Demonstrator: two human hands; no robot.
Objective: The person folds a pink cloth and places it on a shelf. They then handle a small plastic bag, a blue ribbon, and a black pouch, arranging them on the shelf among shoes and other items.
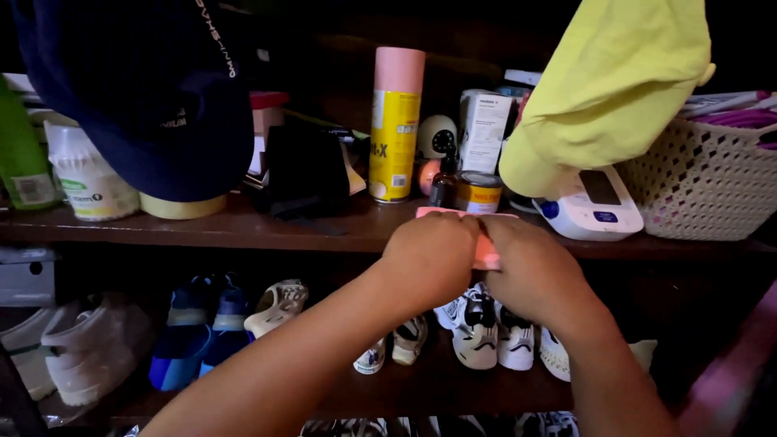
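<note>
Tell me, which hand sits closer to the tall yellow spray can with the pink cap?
Left, probably. Both hands grip the flat pink object at the wooden shelf edge, but the left hand sits nearer the yellow spray can with the pink cap; the right hand lies further right.

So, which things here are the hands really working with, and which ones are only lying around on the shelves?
In hand:
- left hand and right hand, both gripping a small pink flat object at the shelf edge

Lying about:
- yellow spray can with pink cap
- dark cap
- yellow cloth
- white basket
- white device with a screen
- shoes below
</note>
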